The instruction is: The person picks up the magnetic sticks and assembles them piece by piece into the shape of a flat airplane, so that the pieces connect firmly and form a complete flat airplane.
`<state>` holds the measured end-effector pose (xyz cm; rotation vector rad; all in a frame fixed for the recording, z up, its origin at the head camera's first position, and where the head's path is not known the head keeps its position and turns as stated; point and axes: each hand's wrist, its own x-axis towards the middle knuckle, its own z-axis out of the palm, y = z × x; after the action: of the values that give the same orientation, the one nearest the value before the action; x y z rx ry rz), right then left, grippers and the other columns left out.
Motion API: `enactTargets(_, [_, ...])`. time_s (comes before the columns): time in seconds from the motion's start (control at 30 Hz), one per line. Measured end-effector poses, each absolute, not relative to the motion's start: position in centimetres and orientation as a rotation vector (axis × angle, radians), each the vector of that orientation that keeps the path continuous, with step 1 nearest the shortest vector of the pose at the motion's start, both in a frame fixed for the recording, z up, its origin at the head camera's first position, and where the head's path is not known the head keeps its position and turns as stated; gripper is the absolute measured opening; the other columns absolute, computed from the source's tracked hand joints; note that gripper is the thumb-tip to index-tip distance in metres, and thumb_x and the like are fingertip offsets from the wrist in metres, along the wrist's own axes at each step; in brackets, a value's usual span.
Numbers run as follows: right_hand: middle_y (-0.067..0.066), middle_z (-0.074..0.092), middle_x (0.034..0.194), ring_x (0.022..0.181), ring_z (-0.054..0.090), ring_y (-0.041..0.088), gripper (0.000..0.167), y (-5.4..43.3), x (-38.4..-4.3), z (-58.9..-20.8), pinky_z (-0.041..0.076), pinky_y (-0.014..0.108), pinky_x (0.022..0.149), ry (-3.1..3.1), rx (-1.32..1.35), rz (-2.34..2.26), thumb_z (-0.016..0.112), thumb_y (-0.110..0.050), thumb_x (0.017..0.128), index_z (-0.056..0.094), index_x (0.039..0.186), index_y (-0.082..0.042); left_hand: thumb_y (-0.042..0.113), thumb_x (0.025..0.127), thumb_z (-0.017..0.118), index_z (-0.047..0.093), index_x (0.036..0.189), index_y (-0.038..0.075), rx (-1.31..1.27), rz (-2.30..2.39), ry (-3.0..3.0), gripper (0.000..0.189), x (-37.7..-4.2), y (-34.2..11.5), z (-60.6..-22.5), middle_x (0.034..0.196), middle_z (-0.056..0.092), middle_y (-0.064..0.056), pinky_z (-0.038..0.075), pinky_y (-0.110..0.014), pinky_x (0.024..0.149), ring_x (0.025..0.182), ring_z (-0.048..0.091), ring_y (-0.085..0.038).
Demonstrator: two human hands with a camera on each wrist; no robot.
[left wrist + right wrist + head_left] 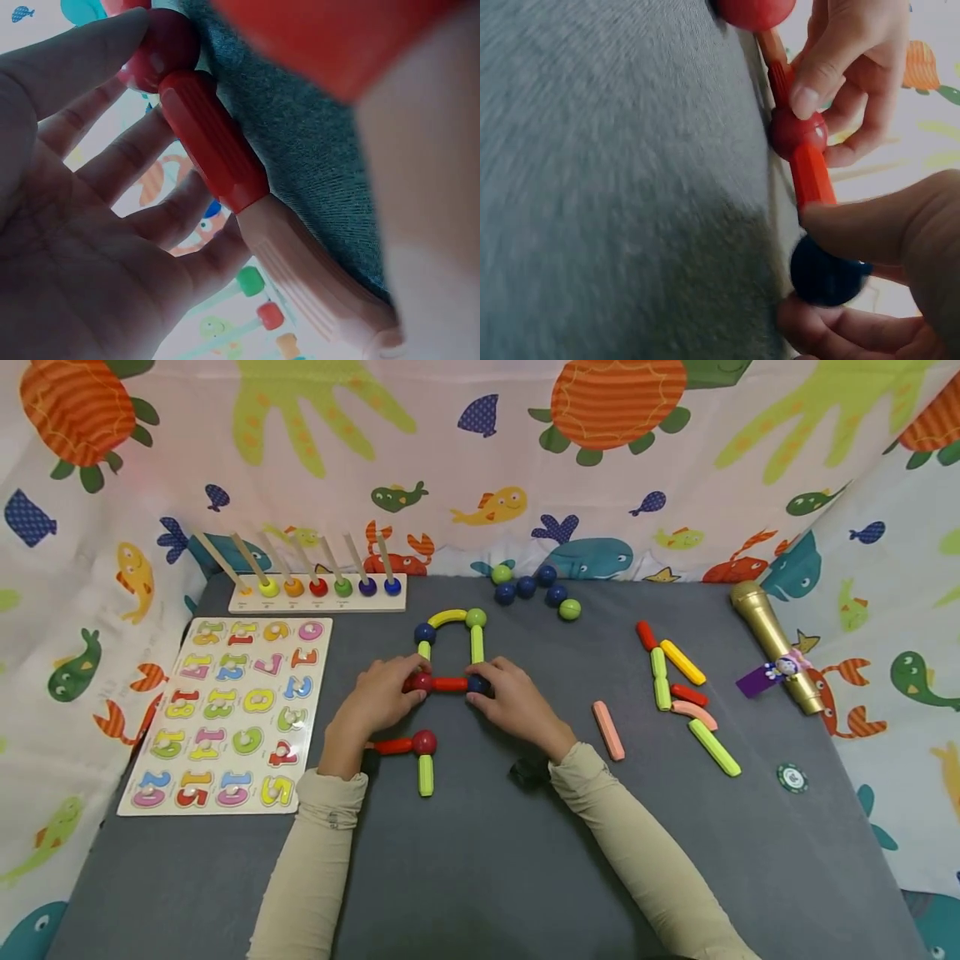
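Note:
My left hand (378, 697) pinches a red ball (169, 52) between thumb and fingers. My right hand (521, 702) grips a dark blue ball (829, 271), its thumb lying at the end of a red rod (450, 683). This rod joins the two balls. Beyond them, two light-green rods (477, 645) lead up to a blue ball (424, 633) and a green ball (476, 617), which a curved yellow rod (448, 617) bridges. Nearer the body lies a second piece: a red ball (424, 742) with a red rod (393, 747) and a green rod (426, 775).
A number puzzle board (322, 652) and a peg stand (243, 603) lie left. Several loose balls (527, 586) sit at the back. Rightward are a pink rod (608, 730), several coloured rods (682, 662), a gold microphone (772, 635) and a round chip (792, 778).

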<state>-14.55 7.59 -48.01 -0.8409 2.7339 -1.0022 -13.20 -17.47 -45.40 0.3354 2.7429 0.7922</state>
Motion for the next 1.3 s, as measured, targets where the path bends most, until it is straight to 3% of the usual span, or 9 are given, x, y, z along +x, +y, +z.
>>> enactTargets(0.4, [0.014, 0.065, 0.119, 0.099, 0.061, 0.027, 0.038, 7.9, -15.1, -48.8, 0.053, 0.043, 0.089, 2.714, -0.832, -1.086, 0.074, -0.020, 0.104, 0.069, 0.140, -0.007, 0.017, 0.104, 0.073, 0.062, 0.142, 0.012, 0.326, 0.788, 2.729, 0.040, -13.3, -17.3, -45.6, 0.135, 0.065, -0.018, 0.040, -0.063, 0.103, 0.120, 0.051, -0.042])
enactTargets(0.57, [0.013, 0.062, 0.119, 0.091, 0.058, 0.023, 0.044, 9.4, -15.4, -48.5, 0.051, 0.041, 0.079, 2.665, -0.853, -1.092, 0.071, -0.025, 0.106, 0.065, 0.146, -0.007, 0.020, 0.106, 0.069, 0.056, 0.152, 0.013, 0.304, 0.847, 2.777, 0.049, -11.8, -17.9, -45.6, 0.149, 0.055, -0.023, 0.032, -0.068, 0.114, 0.137, 0.044, -0.047])
enactTargets(0.67, [0.015, 0.062, 0.121, 0.086, 0.058, 0.022, 0.044, 11.5, -15.9, -47.7, 0.049, 0.041, 0.074, 2.689, -0.830, -1.100, 0.069, -0.026, 0.107, 0.064, 0.146, -0.005, 0.020, 0.107, 0.066, 0.054, 0.155, 0.009, 0.217, 1.015, 2.807, 0.051, -9.5, -19.0, -44.9, 0.150, 0.053, -0.022, 0.034, -0.066, 0.116, 0.139, 0.044, -0.045])
enactTargets(0.83, [0.022, 0.065, 0.122, 0.088, 0.062, 0.028, 0.036, 16.3, -17.2, -46.0, 0.051, 0.046, 0.078, 2.838, -0.726, -1.126, 0.068, -0.016, 0.106, 0.068, 0.137, 0.002, 0.018, 0.108, 0.065, 0.061, 0.145, 0.003, 0.076, 1.279, 2.821, 0.040, -4.5, -21.6, -44.0, 0.120, 0.069, -0.015, 0.056, -0.046, 0.089, 0.103, 0.064, -0.031])
enactTargets(0.9, [0.024, 0.067, 0.120, 0.091, 0.064, 0.032, 0.033, 17.9, -18.2, -45.5, 0.052, 0.050, 0.081, 2.891, -0.664, -1.136, 0.067, -0.013, 0.106, 0.069, 0.134, 0.004, 0.018, 0.108, 0.066, 0.063, 0.141, 0.002, 0.039, 1.320, 2.816, 0.037, -3.0, -21.9, -44.3, 0.106, 0.071, -0.012, 0.053, -0.037, 0.077, 0.089, 0.065, -0.026])
enactTargets(1.03, [0.026, 0.067, 0.117, 0.101, 0.064, 0.039, 0.030, 19.5, -21.0, -44.8, 0.050, 0.056, 0.092, 2.975, -0.541, -1.129, 0.066, -0.011, 0.105, 0.071, 0.129, 0.006, 0.021, 0.108, 0.068, 0.062, 0.142, 0.003, 0.016, 1.372, 2.695, 0.039, -1.5, -20.3, -45.7, 0.092, 0.072, -0.006, 0.050, -0.034, 0.071, 0.076, 0.065, -0.020])
enactTargets(1.17, [0.028, 0.067, 0.123, 0.117, 0.059, 0.044, 0.030, 17.6, -24.1, -44.0, 0.041, 0.059, 0.107, 2.998, -0.597, -1.054, 0.066, -0.010, 0.103, 0.071, 0.129, 0.005, 0.022, 0.105, 0.071, 0.056, 0.149, 0.004, 0.014, 1.348, 2.596, 0.050, -1.2, -18.0, -46.6, 0.084, 0.068, -0.001, 0.050, -0.036, 0.065, 0.067, 0.062, -0.017])
enactTargets(1.3, [0.028, 0.062, 0.134, 0.126, 0.054, 0.046, 0.035, 13.7, -26.2, -44.1, 0.038, 0.059, 0.111, 2.972, -0.740, -0.903, 0.066, -0.012, 0.104, 0.068, 0.136, 0.004, 0.025, 0.101, 0.077, 0.053, 0.152, 0.005, -0.006, 1.237, 2.616, 0.060, -1.5, -16.3, -46.6, 0.075, 0.061, 0.001, 0.045, -0.035, 0.059, 0.062, 0.057, -0.015])
